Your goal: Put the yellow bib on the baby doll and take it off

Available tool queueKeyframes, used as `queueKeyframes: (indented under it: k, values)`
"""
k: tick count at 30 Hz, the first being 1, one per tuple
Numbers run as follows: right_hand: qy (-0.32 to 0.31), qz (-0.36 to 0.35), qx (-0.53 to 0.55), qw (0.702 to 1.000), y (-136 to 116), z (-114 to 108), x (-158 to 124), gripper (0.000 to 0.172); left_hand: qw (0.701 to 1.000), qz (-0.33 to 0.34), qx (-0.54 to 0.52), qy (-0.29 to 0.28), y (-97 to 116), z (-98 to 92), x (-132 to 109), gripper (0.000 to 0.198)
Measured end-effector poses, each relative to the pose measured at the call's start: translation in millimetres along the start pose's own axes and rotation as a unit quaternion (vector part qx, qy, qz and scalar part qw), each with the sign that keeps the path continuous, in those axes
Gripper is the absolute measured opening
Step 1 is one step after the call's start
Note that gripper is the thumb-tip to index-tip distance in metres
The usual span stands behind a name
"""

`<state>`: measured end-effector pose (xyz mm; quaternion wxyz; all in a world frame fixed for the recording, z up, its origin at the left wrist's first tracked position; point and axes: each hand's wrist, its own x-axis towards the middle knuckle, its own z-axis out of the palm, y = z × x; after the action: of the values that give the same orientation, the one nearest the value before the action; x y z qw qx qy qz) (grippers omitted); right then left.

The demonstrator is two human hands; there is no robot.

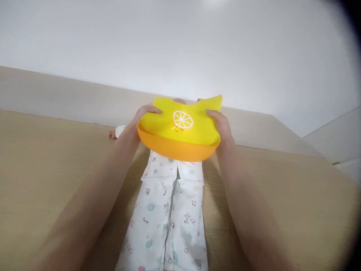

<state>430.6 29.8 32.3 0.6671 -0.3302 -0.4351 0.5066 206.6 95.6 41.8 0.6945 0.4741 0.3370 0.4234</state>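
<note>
A yellow silicone bib (183, 124) with a lemon-slice print and an orange catch pocket is held up between both hands. My left hand (139, 122) grips its left edge, fingers curled over the top. My right hand (222, 126) grips its right edge the same way. Under the bib lies a doll dressed in a white patterned sleepsuit (169, 210), legs toward me. Its small hand (113, 134) pokes out at the left, and its head is mostly hidden behind the bib.
The doll lies on a light wooden table (42, 169). A beige ledge (70, 99) runs along the table's far side below a white wall (169, 45). A white cabinet corner (338, 143) shows at the right.
</note>
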Motion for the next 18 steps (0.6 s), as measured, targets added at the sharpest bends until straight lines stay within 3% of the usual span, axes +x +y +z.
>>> queueKeyframes:
  k: [3,7,13,18]
  values:
    - [0.014,0.011,-0.006,1.000,6,-2,3,0.035,0.999,0.006,0.028,-0.021,-6,-2.8,5,0.030]
    - [0.012,0.004,-0.030,0.999,6,-3,5,0.029,0.993,0.074,0.019,-0.089,-7,-6.2,9,0.035]
    - [0.038,0.011,-0.110,0.993,13,-12,19,0.037,0.997,0.055,0.042,-0.015,-9,-15.1,13,0.033]
    - [0.053,0.019,-0.122,0.991,29,-25,35,0.041,0.998,0.032,0.054,-0.018,-12,-20.8,9,0.034]
